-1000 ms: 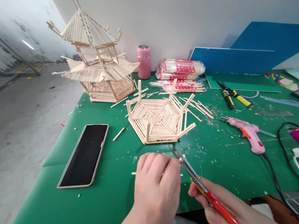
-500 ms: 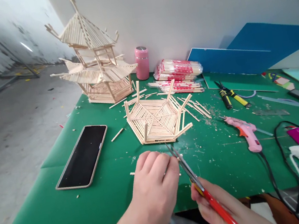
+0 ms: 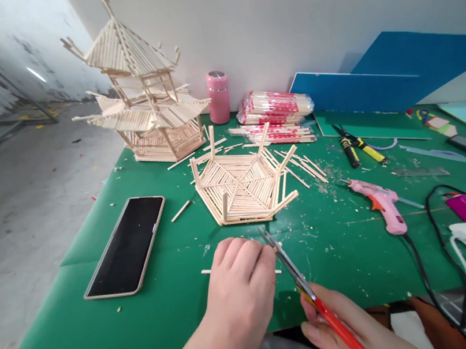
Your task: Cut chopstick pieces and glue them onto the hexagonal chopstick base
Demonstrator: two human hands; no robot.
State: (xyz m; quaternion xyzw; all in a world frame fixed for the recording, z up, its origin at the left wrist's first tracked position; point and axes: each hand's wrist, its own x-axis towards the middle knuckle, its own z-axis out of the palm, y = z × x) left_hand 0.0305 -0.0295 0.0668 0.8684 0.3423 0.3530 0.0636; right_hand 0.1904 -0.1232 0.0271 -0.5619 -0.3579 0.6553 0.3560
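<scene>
My left hand point(image 3: 244, 289) is closed in front of the hexagonal stick frame point(image 3: 239, 185), back of the hand up; what its fingers hold is hidden. A thin stick point(image 3: 206, 272) pokes out to its left at the table. My right hand point(image 3: 333, 317) grips red-handled scissors point(image 3: 293, 270), whose blades point up and left beside the left hand's fingertips. The blades look nearly closed. Short upright sticks rise from the frame's corners.
A stick pagoda point(image 3: 144, 106) stands at the back left, near a pink bottle point(image 3: 219, 98) and wrapped sticks point(image 3: 274, 107). A phone point(image 3: 125, 246) lies left. Pliers point(image 3: 358, 147), a pink glue gun point(image 3: 379, 202) and cables lie right.
The scissor blades, spread apart before, are now closer together. The view has shifted slightly, and both hands stay in nearly the same place.
</scene>
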